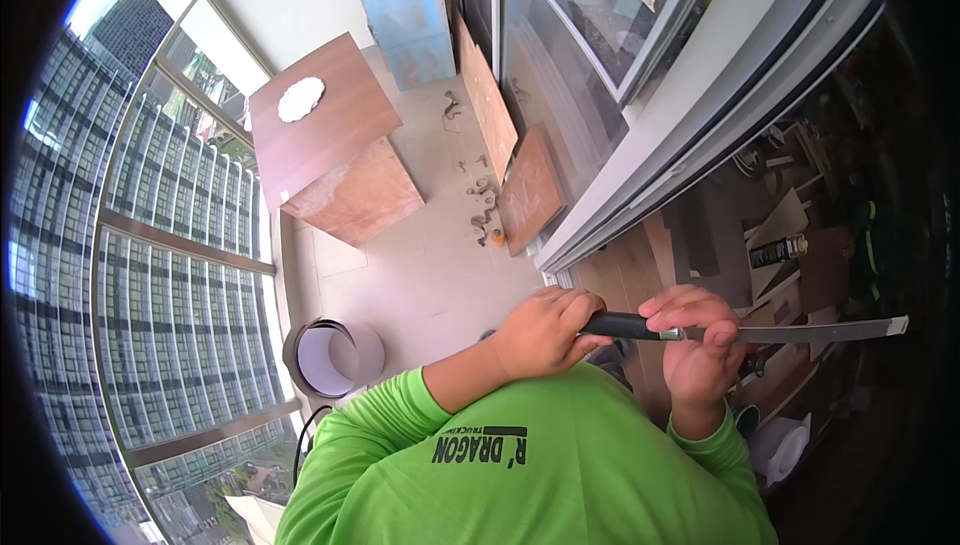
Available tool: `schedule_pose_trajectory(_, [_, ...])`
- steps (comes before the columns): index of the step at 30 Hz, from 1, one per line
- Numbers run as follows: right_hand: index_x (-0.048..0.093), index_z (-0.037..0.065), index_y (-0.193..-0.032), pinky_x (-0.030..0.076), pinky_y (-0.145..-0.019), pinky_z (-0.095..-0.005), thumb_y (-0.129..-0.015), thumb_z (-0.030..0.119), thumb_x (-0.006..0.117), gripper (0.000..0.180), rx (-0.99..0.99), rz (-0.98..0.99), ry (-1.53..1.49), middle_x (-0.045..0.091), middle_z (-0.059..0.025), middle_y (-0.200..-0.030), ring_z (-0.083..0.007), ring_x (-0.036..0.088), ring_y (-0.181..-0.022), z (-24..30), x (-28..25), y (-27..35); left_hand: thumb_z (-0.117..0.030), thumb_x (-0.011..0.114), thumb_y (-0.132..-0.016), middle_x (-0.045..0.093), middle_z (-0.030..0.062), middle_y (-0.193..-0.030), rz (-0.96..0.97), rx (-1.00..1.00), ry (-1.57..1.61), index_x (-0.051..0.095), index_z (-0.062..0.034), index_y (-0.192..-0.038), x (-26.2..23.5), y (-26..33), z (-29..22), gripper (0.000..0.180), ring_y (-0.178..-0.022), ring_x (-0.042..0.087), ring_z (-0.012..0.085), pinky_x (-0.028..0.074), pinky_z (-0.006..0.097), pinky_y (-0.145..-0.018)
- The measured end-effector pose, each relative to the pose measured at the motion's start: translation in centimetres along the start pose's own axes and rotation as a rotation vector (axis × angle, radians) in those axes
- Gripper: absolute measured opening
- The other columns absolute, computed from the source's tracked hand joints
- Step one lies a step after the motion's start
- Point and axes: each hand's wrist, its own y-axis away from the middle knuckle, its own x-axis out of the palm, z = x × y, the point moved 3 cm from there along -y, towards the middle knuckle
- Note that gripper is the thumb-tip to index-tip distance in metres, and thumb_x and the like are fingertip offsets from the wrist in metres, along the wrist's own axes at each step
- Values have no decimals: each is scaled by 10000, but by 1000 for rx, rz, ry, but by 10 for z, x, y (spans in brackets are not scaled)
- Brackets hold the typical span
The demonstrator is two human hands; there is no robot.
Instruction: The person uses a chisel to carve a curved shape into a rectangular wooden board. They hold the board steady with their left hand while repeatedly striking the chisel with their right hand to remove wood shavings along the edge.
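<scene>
A long hand tool with a black handle and a narrow grey metal blade (820,333) lies sideways in front of my chest. Its blade runs out to the right and ends in a squared, whitish tip. My left hand (545,335) is closed at the butt of the handle, the thumb beneath and the fingers over the top. Around the front of the handle, by the shiny collar, curl the fingers of my right hand (700,345). Part of the blade's base is covered by these fingers. Whether the blade has teeth or a plain edge cannot be made out.
Ahead stands a brown wooden box (350,185) with a white round piece (301,100) on top. Metal clamps (483,210) lie on the tiles beside leaning boards (532,190). A rolled sheet (340,357) stands left; a sliding door frame (700,135) and cluttered room are right.
</scene>
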Motion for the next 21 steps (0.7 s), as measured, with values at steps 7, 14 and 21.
schedule_pose_trajectory(7, [631,-22,-981,529,-694,-326,-1086,293,579,336,292,217,-223,632,-74,-805,-175,643,-770,-80,130,-20,-288,686,-984,677,189,-1052,167,-379,130,555,-50,-1271,-55,67,51,396,-928,678,382,542,462,-820])
schedule_pose_trajectory(14, [650,-3,-948,430,-498,-266,-992,172,700,187,800,208,-75,585,-11,-722,-94,512,-526,-213,155,-49,-230,645,-1031,734,119,-892,-188,-666,237,681,-14,-1014,-104,147,118,220,-853,695,256,540,393,-789])
schedule_pose_trajectory(21, [665,9,-944,428,-473,-277,-938,150,742,160,1028,201,-116,577,-14,-677,-106,529,-509,-317,176,-84,-425,658,-1027,709,92,-902,-169,-1012,239,727,-33,-1001,-180,179,176,399,-854,636,135,515,371,-787])
